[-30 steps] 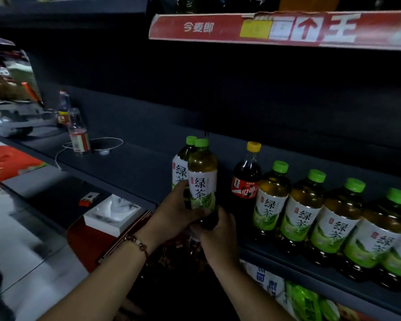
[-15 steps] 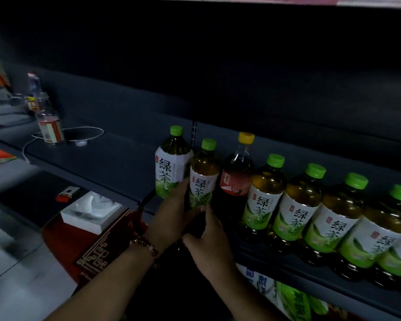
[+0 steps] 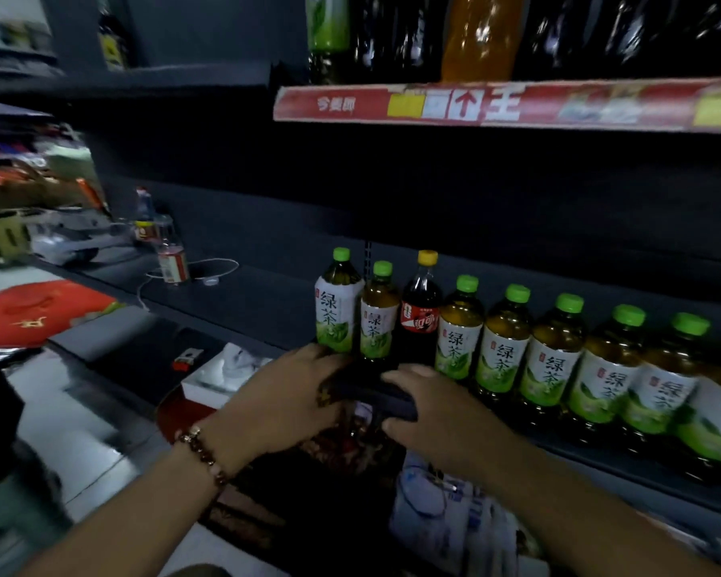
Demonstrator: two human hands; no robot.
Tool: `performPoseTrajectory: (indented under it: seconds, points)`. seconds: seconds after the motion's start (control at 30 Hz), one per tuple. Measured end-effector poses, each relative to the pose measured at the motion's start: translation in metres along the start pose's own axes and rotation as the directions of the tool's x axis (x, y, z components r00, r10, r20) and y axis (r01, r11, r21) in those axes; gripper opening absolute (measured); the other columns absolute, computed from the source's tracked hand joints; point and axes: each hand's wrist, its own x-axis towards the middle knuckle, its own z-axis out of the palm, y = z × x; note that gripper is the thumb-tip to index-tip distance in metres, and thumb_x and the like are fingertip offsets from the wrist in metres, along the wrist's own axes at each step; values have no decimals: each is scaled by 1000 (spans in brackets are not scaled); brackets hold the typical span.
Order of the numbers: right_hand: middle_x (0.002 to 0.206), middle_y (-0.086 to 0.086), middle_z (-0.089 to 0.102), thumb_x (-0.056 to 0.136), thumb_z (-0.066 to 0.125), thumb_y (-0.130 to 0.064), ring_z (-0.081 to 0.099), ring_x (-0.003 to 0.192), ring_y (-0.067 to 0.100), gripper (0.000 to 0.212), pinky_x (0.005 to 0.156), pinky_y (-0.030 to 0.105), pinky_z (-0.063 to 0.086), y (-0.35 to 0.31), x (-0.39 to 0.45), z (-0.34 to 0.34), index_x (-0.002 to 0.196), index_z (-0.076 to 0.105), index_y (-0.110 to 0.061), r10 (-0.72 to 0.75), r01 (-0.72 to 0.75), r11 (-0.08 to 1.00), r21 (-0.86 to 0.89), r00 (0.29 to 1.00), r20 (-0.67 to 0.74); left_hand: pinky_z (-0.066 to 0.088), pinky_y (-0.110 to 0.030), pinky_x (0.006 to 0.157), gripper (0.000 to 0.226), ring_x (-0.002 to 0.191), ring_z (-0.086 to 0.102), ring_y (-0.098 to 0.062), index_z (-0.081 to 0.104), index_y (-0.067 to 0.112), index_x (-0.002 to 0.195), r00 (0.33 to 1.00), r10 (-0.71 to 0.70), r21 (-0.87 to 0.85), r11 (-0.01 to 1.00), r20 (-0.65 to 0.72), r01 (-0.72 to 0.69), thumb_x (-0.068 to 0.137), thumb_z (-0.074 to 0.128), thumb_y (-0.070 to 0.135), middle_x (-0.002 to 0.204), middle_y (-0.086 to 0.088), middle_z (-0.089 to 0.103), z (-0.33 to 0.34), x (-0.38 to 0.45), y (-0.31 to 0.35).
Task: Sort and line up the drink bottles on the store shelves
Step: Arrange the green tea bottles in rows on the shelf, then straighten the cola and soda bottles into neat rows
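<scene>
On the dark shelf [image 3: 242,301] a row of drink bottles stands near the front edge. Five green tea bottles [image 3: 554,347] with green caps stand side by side on the right part of the row, close together and upright, so that part looks done. To their left stands a cola bottle [image 3: 420,310] with a yellow cap, and it sits between green teas, so it looks out of place. Left of it are a small green tea bottle [image 3: 379,314] and a taller green tea bottle [image 3: 337,306], touching each other. The left hand [image 3: 284,393] is low in front of these two bottles, and its fingers reach to the bottom of the tall one, but it is too dark to tell if they hold it. The right hand [image 3: 442,410] has its fingers curled over a dark thing at the shelf edge, which is too dim to name. The cola most likely needs a new spot, and the left end of the shelf holds no drinks in the row.
</scene>
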Motion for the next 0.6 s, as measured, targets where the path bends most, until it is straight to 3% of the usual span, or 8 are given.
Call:
performPoseTrajectory:
  seconds: [0.17, 0.23, 0.3, 0.4, 0.5, 0.6]
  points:
    - [153, -15, 29, 91, 62, -46, 34, 135, 8, 62, 102, 17, 32, -38, -48, -77, 147, 36, -38, -114, 113, 992, -65, 993, -16, 18, -9, 101, 66, 128, 22, 10, 27, 48, 148, 996, 82, 13, 997, -34, -82, 90, 55, 60, 141, 31, 22, -85, -28, 19]
    - [140, -21, 36, 89, 65, -46, 38, 122, 1, 59, 88, 6, 31, -56, -60, -117, 143, 41, -40, -154, 148, 985, -85, 986, -66, 12, 0, 98, 66, 126, 20, 14, 26, 52, 146, 989, 118, 30, 993, -93, -116, 88, 55, 63, 141, 34, 22, -125, -28, 26]
    - [133, -26, 38, 89, 66, -47, 40, 112, -4, 55, 77, 3, 34, -74, -68, -163, 139, 43, -45, -189, 183, 981, -70, 977, -95, 9, 9, 90, 67, 120, 18, 24, 26, 53, 145, 975, 152, 27, 988, -162, -150, 85, 54, 65, 134, 40, 21, -166, -22, 33]
    - [133, -30, 39, 88, 66, -50, 44, 111, -8, 54, 81, 9, 39, -103, -74, -235, 137, 44, -50, -256, 240, 966, -98, 943, -211, 11, 9, 93, 60, 115, 19, 34, 30, 58, 137, 929, 186, 52, 983, -321, -178, 82, 54, 69, 126, 51, 22, -236, -3, 47]
    - [139, -22, 44, 87, 65, -49, 49, 113, -3, 55, 92, 20, 44, -130, -66, -296, 138, 43, -46, -320, 270, 944, -191, 890, -324, 30, -11, 107, 65, 120, 39, 16, 41, 49, 138, 875, 216, 131, 976, -434, -176, 79, 51, 73, 128, 37, 41, -296, 28, 51]
    - [148, -9, 43, 89, 65, -43, 48, 123, 9, 57, 95, 25, 40, -153, -37, -347, 142, 44, -37, -351, 247, 924, -291, 848, -397, 38, -29, 108, 72, 125, 47, -3, 39, 43, 143, 855, 191, 171, 978, -481, -122, 79, 53, 72, 138, 17, 47, -341, 71, 44]
